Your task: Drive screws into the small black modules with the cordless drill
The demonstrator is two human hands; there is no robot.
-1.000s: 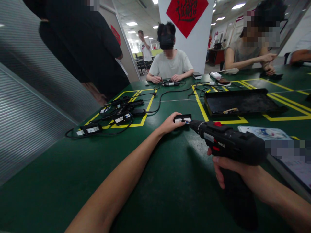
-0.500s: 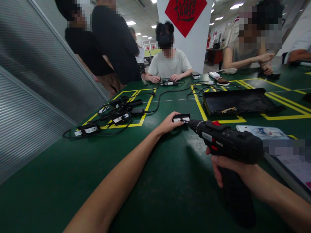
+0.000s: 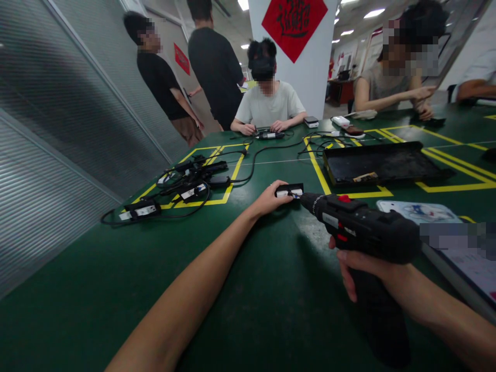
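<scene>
My left hand (image 3: 270, 198) is stretched forward and closed on a small black adapter block (image 3: 290, 190) with a white label, pinning it to the green table (image 3: 240, 289). My right hand (image 3: 362, 271) is wrapped round the grip of a black cordless drill (image 3: 362, 230) with red switches. The drill's nose points left and away, and its tip meets the right end of the block.
A heap of black adapters and cables (image 3: 182, 186) lies at the left inside yellow tape lines. A black tray (image 3: 383, 163) sits at the right back, a printed card (image 3: 418, 212) beside the drill. Seated people work across the table; two people stand at the left back.
My hands, the block and the drill have stayed almost still. The standing people at the left have walked away from the table toward the back.
</scene>
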